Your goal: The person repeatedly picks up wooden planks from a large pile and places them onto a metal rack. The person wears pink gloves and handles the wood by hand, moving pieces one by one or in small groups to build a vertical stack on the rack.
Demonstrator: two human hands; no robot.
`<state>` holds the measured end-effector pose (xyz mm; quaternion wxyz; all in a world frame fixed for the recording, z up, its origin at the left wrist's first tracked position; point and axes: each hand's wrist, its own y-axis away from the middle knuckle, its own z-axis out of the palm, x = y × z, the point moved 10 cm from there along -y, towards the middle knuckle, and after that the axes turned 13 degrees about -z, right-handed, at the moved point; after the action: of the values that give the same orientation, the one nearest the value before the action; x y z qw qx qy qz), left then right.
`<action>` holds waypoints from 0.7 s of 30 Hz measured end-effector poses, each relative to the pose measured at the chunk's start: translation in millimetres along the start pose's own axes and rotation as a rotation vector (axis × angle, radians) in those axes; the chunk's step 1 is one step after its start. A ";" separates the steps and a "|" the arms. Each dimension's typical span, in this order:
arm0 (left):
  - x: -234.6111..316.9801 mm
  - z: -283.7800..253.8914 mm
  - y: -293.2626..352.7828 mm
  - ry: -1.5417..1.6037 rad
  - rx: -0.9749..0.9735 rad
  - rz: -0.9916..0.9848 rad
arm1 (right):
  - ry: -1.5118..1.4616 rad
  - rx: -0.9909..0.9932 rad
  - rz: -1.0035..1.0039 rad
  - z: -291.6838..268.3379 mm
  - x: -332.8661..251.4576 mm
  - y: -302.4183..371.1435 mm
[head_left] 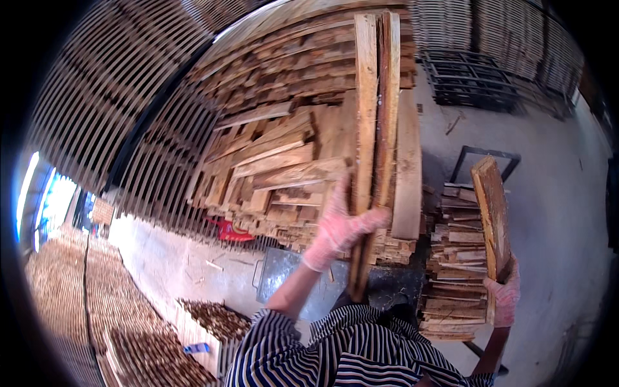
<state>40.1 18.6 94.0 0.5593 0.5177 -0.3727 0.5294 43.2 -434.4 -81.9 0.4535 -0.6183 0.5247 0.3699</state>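
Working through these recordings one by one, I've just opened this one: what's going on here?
A person in a striped shirt is handling rough wood with both gloved hands. The left hand holds long, narrow boards in front of a big pile of planks. The right hand grips a shorter plank near its lower end, beside a stack of short pieces.

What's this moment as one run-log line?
left hand: holding long boards | right hand: holding shorter board | wood stack: near right hand
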 end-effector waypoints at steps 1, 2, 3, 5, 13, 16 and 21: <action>10.7 -34.5 11.7 -0.050 0.107 0.052 | -0.032 -0.086 -0.022 13.3 -10.7 -9.5; 21.8 -61.6 24.1 -0.124 0.252 0.035 | -0.037 -0.086 -0.031 18.2 -24.1 -15.4; 27.7 -88.8 30.2 -0.205 0.268 0.067 | -0.054 -0.092 -0.041 29.1 -40.5 -19.4; 45.2 -136.8 46.4 -0.401 0.344 0.124 | -0.048 -0.102 -0.080 45.1 -59.3 -34.3; 72.0 -319.0 91.8 -0.490 0.629 0.111 | 0.832 -0.590 -0.581 222.5 -228.2 -85.4; 84.9 -395.8 101.3 -0.405 0.650 0.100 | 0.877 -0.829 -0.589 311.1 -262.2 -87.4; 70.0 -521.5 116.5 -0.271 0.733 0.078 | 0.875 -1.144 -0.499 443.5 -289.0 -90.4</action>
<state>-131.0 529.6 86.0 0.2622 0.7339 -0.2487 0.5751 89.5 80.5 63.8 -0.1167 -0.9474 0.2277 0.1921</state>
